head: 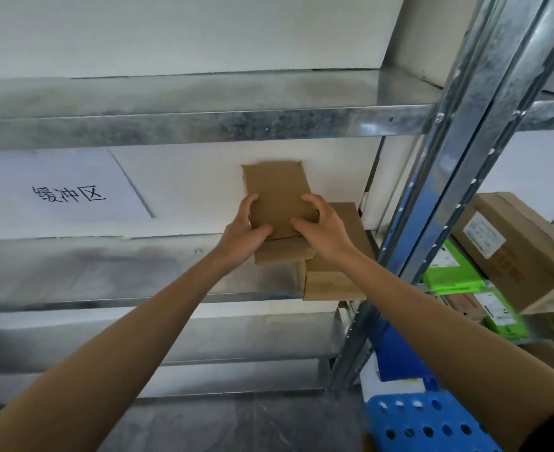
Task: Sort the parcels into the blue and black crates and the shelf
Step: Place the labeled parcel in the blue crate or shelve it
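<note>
Parcel — flat cardboard, likely light and stiff; both hands, left and right, grip its near corners over the shelf — best held by edges.

Readable text: one sign.
"缓冲区" is printed on the paper sheet behind the shelf; the carton label is blurred.

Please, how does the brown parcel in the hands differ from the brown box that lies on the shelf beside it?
The left hand and the right hand grip the parcel; no hand grips the box, which lies on the shelf. The parcel is tilted up, its broad face toward the camera; the box lies flat. The parcel looks thinner than the box. Both are plain brown cardboard.
</note>
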